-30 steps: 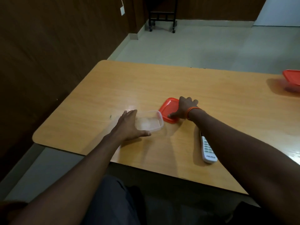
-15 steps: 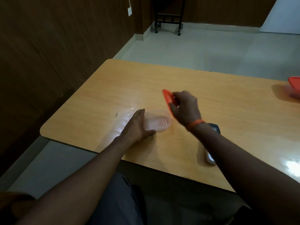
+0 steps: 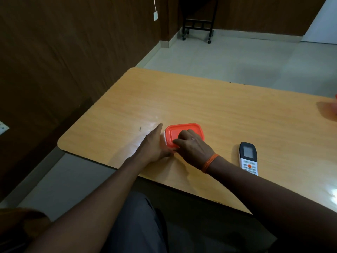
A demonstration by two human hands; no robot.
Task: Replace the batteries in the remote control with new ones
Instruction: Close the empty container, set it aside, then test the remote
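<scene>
A small clear plastic container (image 3: 165, 137) stands on the wooden table (image 3: 228, 110), now covered by its orange lid (image 3: 189, 130). My left hand (image 3: 155, 145) cups the container's left side. My right hand (image 3: 193, 148) lies on top of the lid, fingers pressed onto its near part. The white remote control (image 3: 248, 157) lies face up to the right of my right wrist, screen end away from me. No batteries are visible.
Another orange-lidded container (image 3: 335, 105) shows at the table's far right edge. The table's near edge runs just below my forearms. A dark wall stands on the left, a wheeled black stand (image 3: 197, 24) at the back.
My right hand lifted the orange lid off the table, tilted it up, and has set it down on top of the clear container. My left hand stayed against the container.
</scene>
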